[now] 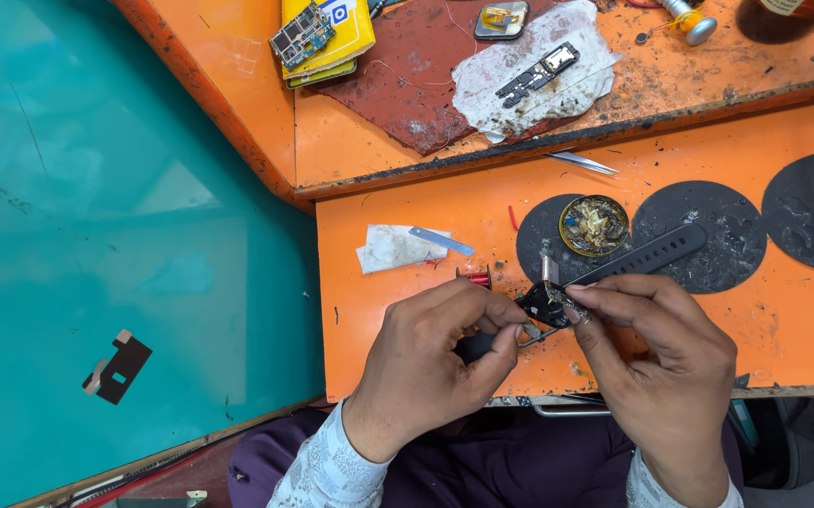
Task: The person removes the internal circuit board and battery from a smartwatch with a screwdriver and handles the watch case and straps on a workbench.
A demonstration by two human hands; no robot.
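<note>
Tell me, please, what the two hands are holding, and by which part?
Both hands hold a small black watch body with a black ribbed strap: right hand fingers pinch its top edge, left hand grips its lower end.

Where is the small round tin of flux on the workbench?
In the head view, the round tin sits on a black disc on the orange bench, just beyond the right hand, right of centre.

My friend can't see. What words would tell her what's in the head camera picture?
Two bare hands, the left hand and the right hand, together hold a small black wristwatch body with a black rubber strap over a scratched orange wooden workbench. Just behind it sits a round brass-coloured tin on a black round mat.
</note>
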